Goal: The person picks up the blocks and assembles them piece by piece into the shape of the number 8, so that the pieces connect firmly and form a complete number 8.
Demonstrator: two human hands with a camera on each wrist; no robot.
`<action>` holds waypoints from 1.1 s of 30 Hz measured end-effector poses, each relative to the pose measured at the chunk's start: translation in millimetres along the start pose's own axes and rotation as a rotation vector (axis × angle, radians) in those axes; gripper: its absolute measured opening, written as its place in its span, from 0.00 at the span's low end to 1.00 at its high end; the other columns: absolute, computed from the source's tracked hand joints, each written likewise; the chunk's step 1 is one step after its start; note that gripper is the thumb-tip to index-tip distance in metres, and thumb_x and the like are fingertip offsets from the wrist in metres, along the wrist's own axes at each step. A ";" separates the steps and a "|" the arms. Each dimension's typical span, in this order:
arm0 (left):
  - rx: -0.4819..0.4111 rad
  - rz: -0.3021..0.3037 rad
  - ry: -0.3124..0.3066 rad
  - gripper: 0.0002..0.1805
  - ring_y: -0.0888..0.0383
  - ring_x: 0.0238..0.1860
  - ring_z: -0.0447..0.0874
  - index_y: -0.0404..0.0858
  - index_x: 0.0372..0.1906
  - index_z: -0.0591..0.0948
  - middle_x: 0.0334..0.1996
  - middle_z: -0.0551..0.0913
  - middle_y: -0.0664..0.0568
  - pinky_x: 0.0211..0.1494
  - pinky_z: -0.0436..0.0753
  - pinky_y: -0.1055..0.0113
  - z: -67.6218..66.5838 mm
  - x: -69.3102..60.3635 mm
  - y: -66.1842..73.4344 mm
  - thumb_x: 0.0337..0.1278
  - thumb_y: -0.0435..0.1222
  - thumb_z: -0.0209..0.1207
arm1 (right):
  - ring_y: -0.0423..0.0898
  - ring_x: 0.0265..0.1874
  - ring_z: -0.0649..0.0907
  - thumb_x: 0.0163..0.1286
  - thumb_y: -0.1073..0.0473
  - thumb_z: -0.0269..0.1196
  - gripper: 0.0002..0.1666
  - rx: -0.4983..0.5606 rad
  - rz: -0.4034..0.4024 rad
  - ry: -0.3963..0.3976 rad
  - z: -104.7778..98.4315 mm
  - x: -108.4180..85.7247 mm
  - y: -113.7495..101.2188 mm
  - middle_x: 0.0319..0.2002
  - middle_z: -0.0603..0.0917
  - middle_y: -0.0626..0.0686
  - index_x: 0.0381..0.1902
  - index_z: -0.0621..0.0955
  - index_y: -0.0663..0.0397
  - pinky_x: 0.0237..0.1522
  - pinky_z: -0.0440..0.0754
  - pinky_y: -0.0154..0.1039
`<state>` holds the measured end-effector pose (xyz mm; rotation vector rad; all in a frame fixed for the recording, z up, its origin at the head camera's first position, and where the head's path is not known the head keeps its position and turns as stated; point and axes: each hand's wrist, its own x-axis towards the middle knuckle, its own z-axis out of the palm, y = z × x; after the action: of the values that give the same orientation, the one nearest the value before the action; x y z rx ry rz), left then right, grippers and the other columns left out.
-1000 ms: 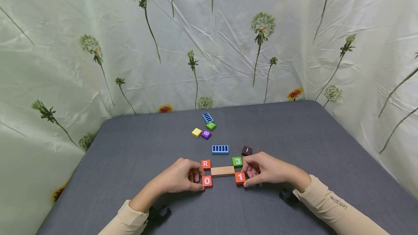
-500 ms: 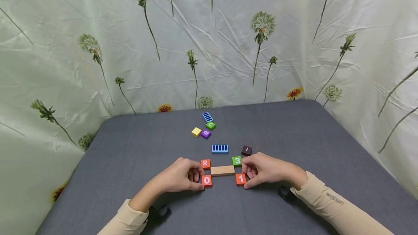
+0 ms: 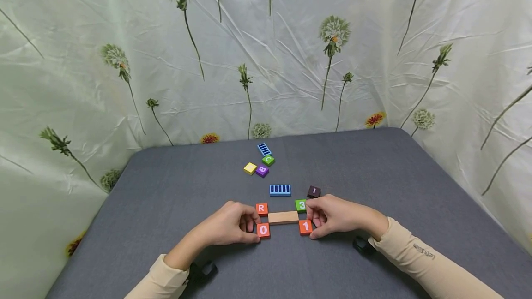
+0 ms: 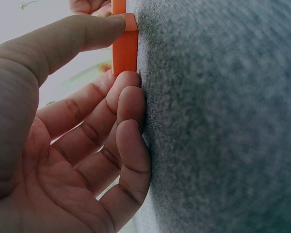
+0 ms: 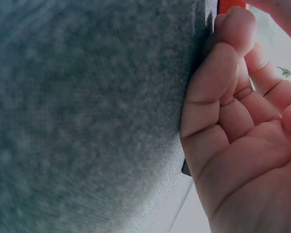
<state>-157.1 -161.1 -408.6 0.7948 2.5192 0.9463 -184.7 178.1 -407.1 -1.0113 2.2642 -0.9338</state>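
Observation:
My left hand pinches an orange block marked 0 at its left side; in the left wrist view the thumb lies on one side of that orange block and fingers on the other. My right hand pinches an orange block marked 1 at its right side; only a sliver of this orange block shows in the right wrist view. Between them lies a plain wooden strip. An orange R block and a green 3 block sit at its far corners.
Beyond the strip lie a blue slotted block and a dark block. Farther back are a yellow block, purple 8 block, green C block and another blue slotted block on the grey table.
My right hand shifted the 1 block slightly away from the wooden strip, then back to the left against its corner. The left hand and the 0 block stay in place.

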 end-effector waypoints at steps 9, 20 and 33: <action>-0.015 0.013 0.004 0.13 0.66 0.30 0.78 0.45 0.39 0.87 0.27 0.82 0.59 0.34 0.77 0.72 -0.8 -1.4 0.7 0.53 0.39 0.80 | 0.32 0.28 0.77 0.63 0.56 0.80 0.19 -0.002 0.027 -0.002 -0.3 0.4 -0.5 0.28 0.80 0.41 0.39 0.79 0.50 0.32 0.75 0.28; -0.005 0.011 0.003 0.13 0.67 0.29 0.78 0.46 0.39 0.86 0.27 0.82 0.60 0.35 0.76 0.72 -1.6 -2.1 1.0 0.52 0.39 0.81 | 0.33 0.27 0.78 0.61 0.54 0.82 0.21 0.014 0.009 0.013 -0.1 -0.5 0.6 0.28 0.81 0.41 0.41 0.79 0.50 0.31 0.75 0.29; 0.002 0.031 0.012 0.13 0.68 0.29 0.78 0.46 0.38 0.86 0.26 0.82 0.60 0.34 0.77 0.72 -0.9 -2.2 0.1 0.52 0.39 0.80 | 0.31 0.24 0.77 0.62 0.53 0.80 0.20 0.005 -0.042 0.033 0.9 -0.6 1.5 0.26 0.81 0.39 0.40 0.80 0.50 0.29 0.74 0.28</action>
<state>-155.8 -162.8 -407.7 0.8335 2.5254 0.9618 -184.4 179.0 -408.7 -1.0519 2.2750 -0.9800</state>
